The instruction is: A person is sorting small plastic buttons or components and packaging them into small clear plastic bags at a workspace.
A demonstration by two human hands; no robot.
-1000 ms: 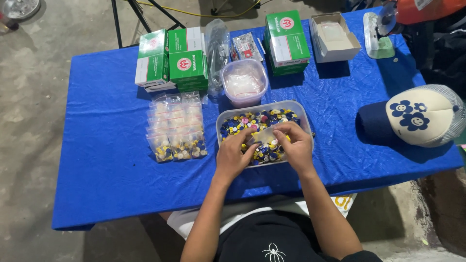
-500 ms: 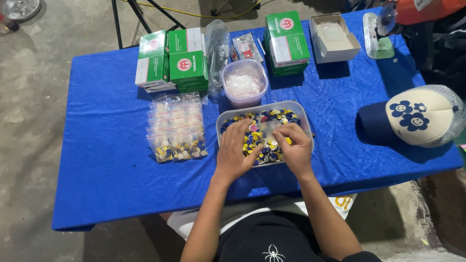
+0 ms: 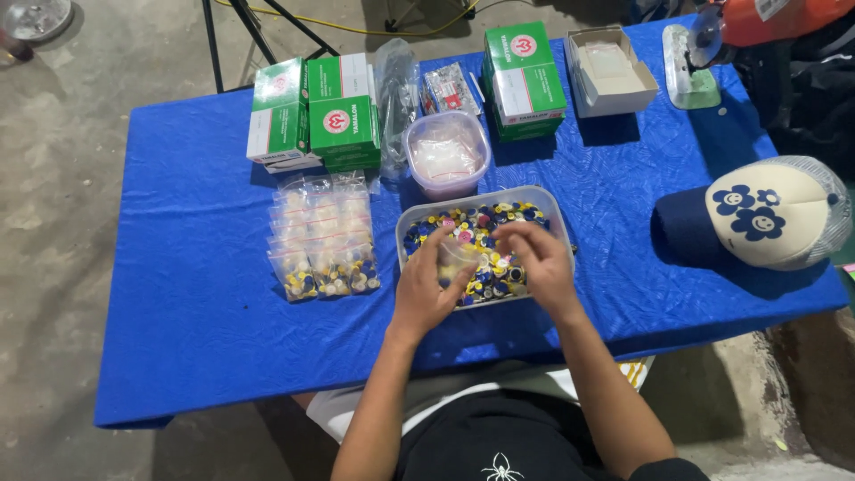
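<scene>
A clear plastic tray (image 3: 557, 212) full of small coloured buttons (image 3: 481, 227) sits on the blue table (image 3: 196, 303) in front of me. My left hand (image 3: 426, 289) holds a small clear plastic bag (image 3: 456, 260) over the tray's near edge. My right hand (image 3: 533, 258) hovers just right of the bag, fingers curled and pinched together above the buttons; what it pinches is too small to see. To the left lie several small filled bags (image 3: 322, 245) in rows.
Green and white boxes (image 3: 316, 111) and another stack (image 3: 524, 78) stand at the back. A round tub of empty bags (image 3: 445, 153), an open white box (image 3: 610, 69), and a navy and cream flower cap (image 3: 766, 214) lie around. The table edge runs close to my lap.
My hands rose from the buttons. The left now holds the small bag higher over the tray's near edge, and the right has lifted beside it.
</scene>
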